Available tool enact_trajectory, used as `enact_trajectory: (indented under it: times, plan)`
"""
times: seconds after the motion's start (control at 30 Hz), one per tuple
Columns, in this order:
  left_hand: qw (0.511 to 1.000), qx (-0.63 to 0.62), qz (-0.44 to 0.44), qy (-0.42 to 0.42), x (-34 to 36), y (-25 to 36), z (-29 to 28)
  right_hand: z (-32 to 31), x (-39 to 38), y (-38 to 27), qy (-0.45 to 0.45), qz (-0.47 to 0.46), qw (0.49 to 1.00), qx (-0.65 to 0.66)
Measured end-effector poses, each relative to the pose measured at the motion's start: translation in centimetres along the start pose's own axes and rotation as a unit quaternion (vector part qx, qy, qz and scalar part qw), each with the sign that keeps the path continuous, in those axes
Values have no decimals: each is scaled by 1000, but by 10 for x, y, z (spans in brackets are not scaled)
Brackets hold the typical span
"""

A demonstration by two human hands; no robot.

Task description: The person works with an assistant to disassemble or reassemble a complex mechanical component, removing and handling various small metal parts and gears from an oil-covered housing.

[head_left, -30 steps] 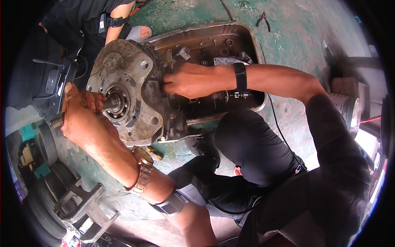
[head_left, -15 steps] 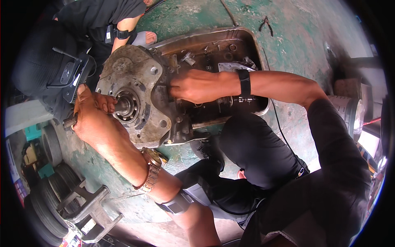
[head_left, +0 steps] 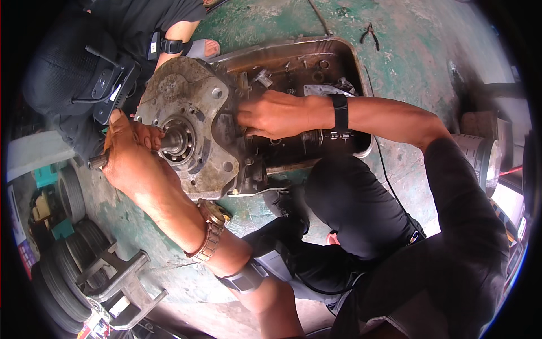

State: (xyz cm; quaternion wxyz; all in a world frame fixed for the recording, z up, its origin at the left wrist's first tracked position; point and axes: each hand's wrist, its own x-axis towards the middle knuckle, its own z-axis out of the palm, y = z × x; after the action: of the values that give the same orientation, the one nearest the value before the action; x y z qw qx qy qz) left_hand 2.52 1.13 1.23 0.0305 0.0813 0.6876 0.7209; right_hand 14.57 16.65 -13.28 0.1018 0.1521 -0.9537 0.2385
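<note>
in my view the widest thing is the worn green floor (head_left: pixel 403 62). at the upper left i see a co-worker (head_left: pixel 144 22) in dark clothes, bent close to the work. on the floor there is a brown oily tray (head_left: pixel 276 56) with rounded corners, and at its left end is the heavy metal casing (head_left: pixel 209 130), its flat flange turned toward the left. whether the casing rests on the tray or on the floor, i cannot tell. from the middle of the flange comes out a steel shaft (head_left: pixel 172 140), which points to the left. my left hand (head_left: pixel 124 150) is wrapped around this shaft, with the thumb up, and the shaft's end shows beyond the palm. my right hand (head_left: pixel 279 116) is at the other side of the casing, above the tray, with bent fingers; their tips are hidden, so i cannot tell if they grasp something. around the shaft sits a ball bearing (head_left: pixel 191 145). beyond the tray lie small pliers (head_left: pixel 370 34), slightly spread. inside the tray i notice a small ring (head_left: pixel 324 64).
</note>
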Motion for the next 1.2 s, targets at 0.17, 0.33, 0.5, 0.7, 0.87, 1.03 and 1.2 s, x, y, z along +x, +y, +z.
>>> enact_trajectory:
  times: [0.17,0.33,0.5,0.7,0.87,1.03,1.2]
  plan:
    - [1000,-13,-14,12,0,0,-2,-3,3,-4,-39,-4,999,12]
    - [999,-50,2,6,3,-4,1,1,9,-12,-20,40,999,23]
    - [999,-49,11,-16,3,-3,-3,-13,1,-2,-57,6,997,58]
    - [999,-48,22,-7,-2,0,-1,-19,10,8,-42,-73,994,65]
    - [999,-44,-7,-3,-1,2,-1,-19,12,10,-73,-77,993,47]
    - [1000,-4,-13,-15,2,0,-4,-7,6,5,-65,-50,997,-8]
    - [999,-25,3,-25,4,-2,-5,5,-2,-1,8,1,999,39]
